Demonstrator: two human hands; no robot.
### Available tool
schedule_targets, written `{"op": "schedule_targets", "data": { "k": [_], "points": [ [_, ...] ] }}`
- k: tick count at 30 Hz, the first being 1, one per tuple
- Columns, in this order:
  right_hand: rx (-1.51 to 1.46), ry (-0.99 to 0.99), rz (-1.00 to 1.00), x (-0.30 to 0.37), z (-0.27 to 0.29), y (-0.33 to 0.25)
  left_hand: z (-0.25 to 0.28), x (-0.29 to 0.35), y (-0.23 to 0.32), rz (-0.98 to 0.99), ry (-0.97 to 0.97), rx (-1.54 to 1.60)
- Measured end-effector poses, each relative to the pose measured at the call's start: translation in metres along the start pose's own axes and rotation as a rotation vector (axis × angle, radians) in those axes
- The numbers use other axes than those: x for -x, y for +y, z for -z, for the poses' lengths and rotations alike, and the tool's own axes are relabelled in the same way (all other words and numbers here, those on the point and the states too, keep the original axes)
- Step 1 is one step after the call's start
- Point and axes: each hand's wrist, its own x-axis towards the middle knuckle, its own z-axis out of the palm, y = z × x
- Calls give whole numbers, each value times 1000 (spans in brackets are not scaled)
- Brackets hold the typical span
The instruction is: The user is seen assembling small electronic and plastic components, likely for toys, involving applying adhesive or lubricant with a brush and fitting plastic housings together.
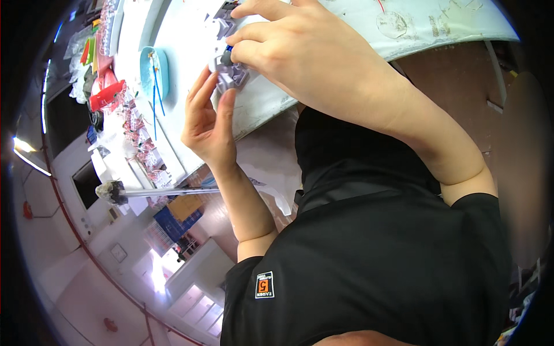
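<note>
Small white plastic parts (234,74) lie close together on the pale worktable (358,26), partly hidden behind my fingers. My left hand (210,118) reaches up beside them, its thumb apart from its fingers, with one white part between the tips. From above, my right hand (283,43) arches over the group with bent fingers. Its fingertips close on a small dark piece (226,57) with a blue edge, right against the white parts. The exact shape of that piece is covered by the fingers.
To the left on the table stands a light-blue oval tray (165,72) with thin blue sticks leaning out. Bundles of red-and-white wired parts (138,135) run along the far-left side, near a red bag (107,95). A metal bar (167,192) sticks out below the table edge.
</note>
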Motion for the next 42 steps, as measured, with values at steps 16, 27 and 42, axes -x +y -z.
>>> {"op": "schedule_targets", "data": {
  "k": [16, 27, 42],
  "points": [
    [-274, 291, -113, 3, 5, 7, 6, 2, -1, -28, 124, 89],
    [-234, 366, -97, 1, 17, 10, 30, 11, -3, 6, 116, -462],
    [46, -31, 108, -57, 25, 20, 45, 15, 3, -121, 223, -257]
  ]
}}
